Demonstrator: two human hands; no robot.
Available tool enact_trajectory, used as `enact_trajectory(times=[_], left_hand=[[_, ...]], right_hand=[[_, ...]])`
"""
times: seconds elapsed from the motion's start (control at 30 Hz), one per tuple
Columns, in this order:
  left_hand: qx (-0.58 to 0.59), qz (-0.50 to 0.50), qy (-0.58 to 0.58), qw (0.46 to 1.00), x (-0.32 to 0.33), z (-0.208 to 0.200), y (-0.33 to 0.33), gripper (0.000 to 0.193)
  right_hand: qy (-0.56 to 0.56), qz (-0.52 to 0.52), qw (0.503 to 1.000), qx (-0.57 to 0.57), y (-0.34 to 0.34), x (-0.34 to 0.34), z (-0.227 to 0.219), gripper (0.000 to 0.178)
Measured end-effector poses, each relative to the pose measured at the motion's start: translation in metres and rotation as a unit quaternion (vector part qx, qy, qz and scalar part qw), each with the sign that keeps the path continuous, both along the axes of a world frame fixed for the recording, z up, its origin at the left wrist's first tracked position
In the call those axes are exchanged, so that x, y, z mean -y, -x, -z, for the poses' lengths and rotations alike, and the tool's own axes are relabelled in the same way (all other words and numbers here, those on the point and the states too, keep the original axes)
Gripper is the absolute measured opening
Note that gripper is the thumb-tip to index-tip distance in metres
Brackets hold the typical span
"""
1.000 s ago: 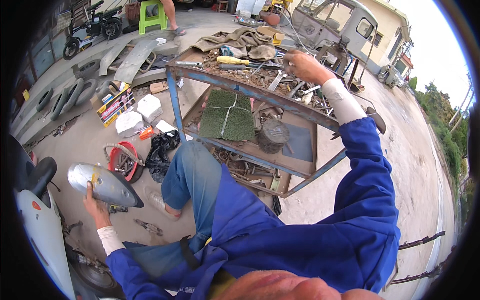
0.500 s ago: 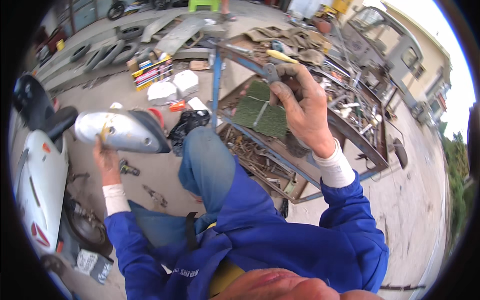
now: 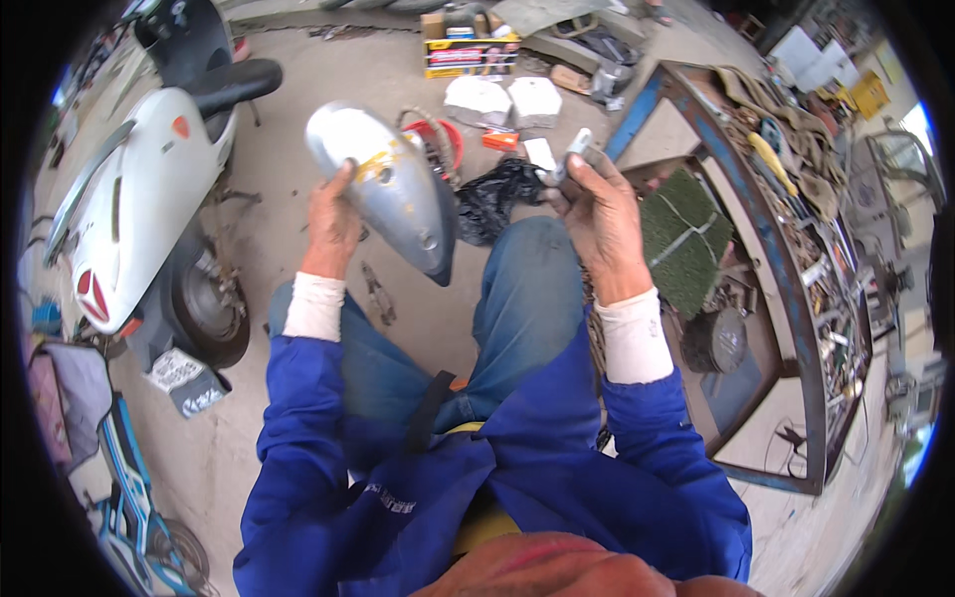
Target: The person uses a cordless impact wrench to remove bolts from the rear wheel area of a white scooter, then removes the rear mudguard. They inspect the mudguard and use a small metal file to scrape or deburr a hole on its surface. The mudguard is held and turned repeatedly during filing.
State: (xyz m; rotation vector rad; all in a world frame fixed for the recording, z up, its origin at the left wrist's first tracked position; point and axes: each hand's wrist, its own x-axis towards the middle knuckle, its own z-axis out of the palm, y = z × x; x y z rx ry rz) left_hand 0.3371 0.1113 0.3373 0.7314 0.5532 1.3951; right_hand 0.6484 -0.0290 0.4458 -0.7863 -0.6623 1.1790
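Observation:
A silver-grey curved shell, like a scooter body panel [image 3: 403,199], is tilted in front of me on the left. Yellow smears and a couple of holes mark its surface. My left hand [image 3: 334,221] grips it by its near left edge, thumb on top. To the right, my right hand [image 3: 605,224] is raised with thumb and fingers pinched on a small flat metal tab [image 3: 578,141], whose lower end the fingers hide. Panel and tab are apart. Beyond my knee, between the hands, lies a black plastic bag [image 3: 489,204].
A white scooter [image 3: 139,204] stands at left, above a blue kick scooter [image 3: 134,473]. Locking pliers [image 3: 378,295] lie on the ground. Past the bag are a red basin [image 3: 453,139], white blocks [image 3: 535,101] and a yellow-black box [image 3: 470,58]. A rusty metal-framed bench [image 3: 761,234] fills the right.
My view has swung left. The right hand has come down from over the bench toward my knee, still pinching the tab. The panel has turned, its dark end now pointing down toward me.

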Motion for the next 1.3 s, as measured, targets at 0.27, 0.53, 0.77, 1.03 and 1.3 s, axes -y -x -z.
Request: enact_trajectory(times=[0.27, 0.53, 0.77, 1.03, 1.3], left_hand=[[0.012, -0.054, -0.001, 0.998, 0.031, 0.019, -0.021, 0.042], [0.043, -0.089, 0.003, 0.995, 0.05, 0.032, -0.032, 0.046], [0.024, -0.102, -0.016, 0.994, 0.072, 0.041, -0.031, 0.048], [0.015, -0.097, -0.001, 0.995, 0.065, 0.041, -0.033, 0.045], [0.016, -0.159, 0.041, 0.986, 0.064, 0.037, -0.033, 0.041]], right_hand=[[0.037, -0.005, 0.975, 0.219, 0.043, -0.028, 0.051, 0.024], [0.012, 0.014, 0.939, 0.344, 0.101, -0.066, 0.1, 0.029], [-0.047, 0.038, 0.925, 0.375, 0.113, -0.076, 0.12, 0.027], [-0.052, 0.039, 0.919, 0.388, 0.126, -0.075, 0.115, 0.027], [-0.079, 0.074, 0.916, 0.387, 0.136, -0.084, 0.125, 0.028]])
